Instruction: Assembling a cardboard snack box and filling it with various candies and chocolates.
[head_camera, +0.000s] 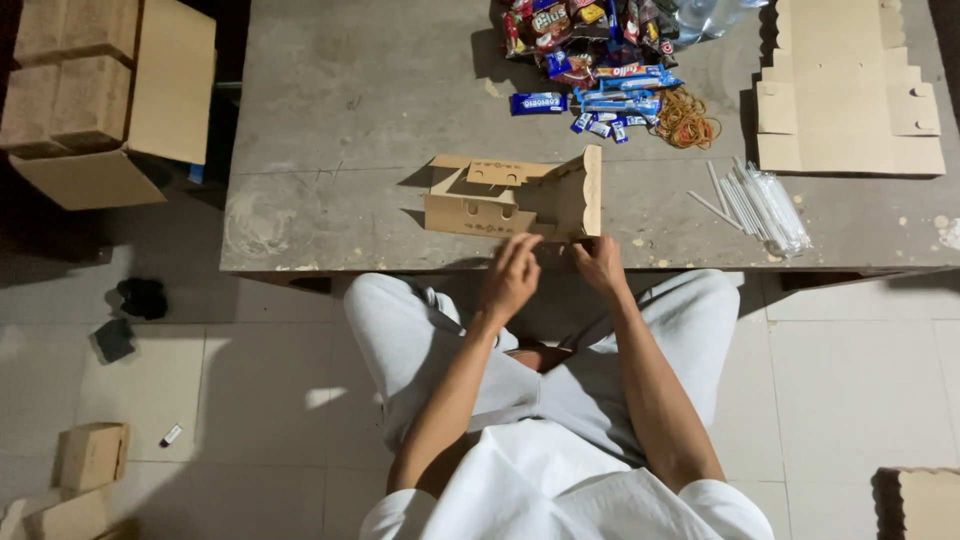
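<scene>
Half-folded cardboard box (515, 197) at the desk's (330, 130) near edge, left hand (510, 277) and right hand (600, 262) pinching its front flap to steady the fold; snack packets (590, 50) and straws (760, 205) within reach.

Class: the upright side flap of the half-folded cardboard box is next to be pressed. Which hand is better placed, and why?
Probably the right hand: it sits at the foot of the upright flap on the cardboard box. The left hand is further toward the box's near edge.
</scene>
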